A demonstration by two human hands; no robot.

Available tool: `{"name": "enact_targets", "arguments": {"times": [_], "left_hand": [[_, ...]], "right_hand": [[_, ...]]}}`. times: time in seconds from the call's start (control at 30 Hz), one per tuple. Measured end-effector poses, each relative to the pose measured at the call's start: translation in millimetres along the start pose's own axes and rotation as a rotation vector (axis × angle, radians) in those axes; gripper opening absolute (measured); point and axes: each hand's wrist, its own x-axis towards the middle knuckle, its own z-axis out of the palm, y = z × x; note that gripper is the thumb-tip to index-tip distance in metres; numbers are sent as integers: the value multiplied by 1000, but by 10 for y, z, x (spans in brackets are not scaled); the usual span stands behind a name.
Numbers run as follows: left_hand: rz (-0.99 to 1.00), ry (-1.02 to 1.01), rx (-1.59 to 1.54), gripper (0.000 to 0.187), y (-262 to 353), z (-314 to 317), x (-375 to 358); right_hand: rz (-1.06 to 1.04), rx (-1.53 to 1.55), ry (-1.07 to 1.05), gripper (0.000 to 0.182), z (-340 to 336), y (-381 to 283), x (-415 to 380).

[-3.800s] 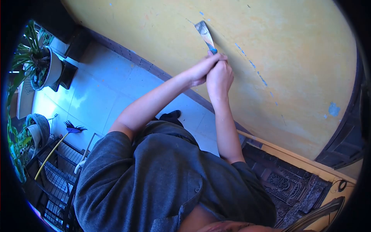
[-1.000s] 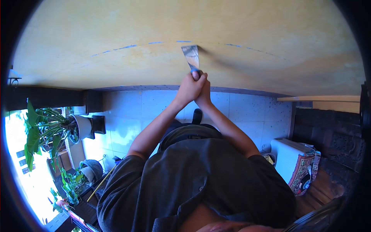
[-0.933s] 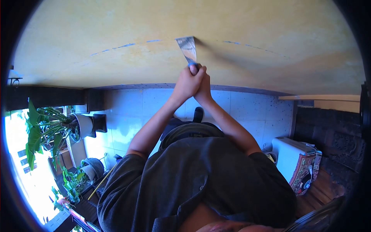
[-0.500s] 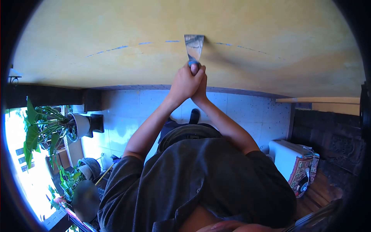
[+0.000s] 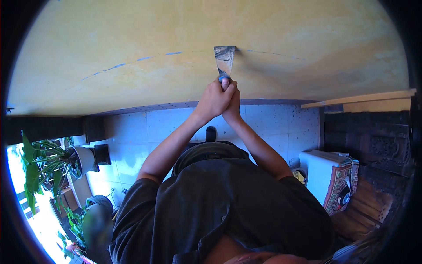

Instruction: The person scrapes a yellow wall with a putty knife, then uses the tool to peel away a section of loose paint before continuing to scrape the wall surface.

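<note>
Both my hands are closed together round the handle of a putty knife. My left hand is on the near left side, and my right hand is partly hidden behind it. A thumb lies along the handle's bluish top. The wide metal blade is smeared with dark marks, and its edge meets the yellowish wall. Along the wall runs a broken line of blue marks. Left of the blade they are bolder; on the right they are thin and faint.
Below the wall lies a pale tiled floor. Potted plants stand at left. At right are a white box-like appliance with a patterned cloth, dark carved wood and a wooden ledge.
The putty knife has shifted right along the line of marks, both hands moving with it. A blue mark formerly right of the blade no longer shows there. The whole view has turned slightly.
</note>
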Motion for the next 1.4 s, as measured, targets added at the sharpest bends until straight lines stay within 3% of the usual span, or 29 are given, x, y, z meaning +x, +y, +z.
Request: {"name": "enact_targets", "arguments": {"times": [0.2,0.27,0.33,0.4,0.97,1.13,1.27,1.4], "left_hand": [[-3,-27,-104,46,-204,255,23],[-39,-31,-115,46,-165,256,13],[-14,-46,-130,46,-120,213,5],[-3,-63,-133,46,-40,187,-43],[1,-89,-147,46,-46,215,42],[-7,-71,-122,45,-329,363,173],[34,-53,-139,43,-109,259,131],[-1,-109,-141,44,54,153,142]], "right_hand": [[61,-52,12,49,-152,331,-91],[121,226,41,50,-125,404,-65],[128,241,43,50,-134,398,-104],[71,-10,18,51,-202,22,-110],[117,-7,21,54,-270,155,-56],[136,-34,39,53,-244,356,-6],[101,126,88,49,-176,263,36],[68,13,6,47,-274,-39,33]]}}
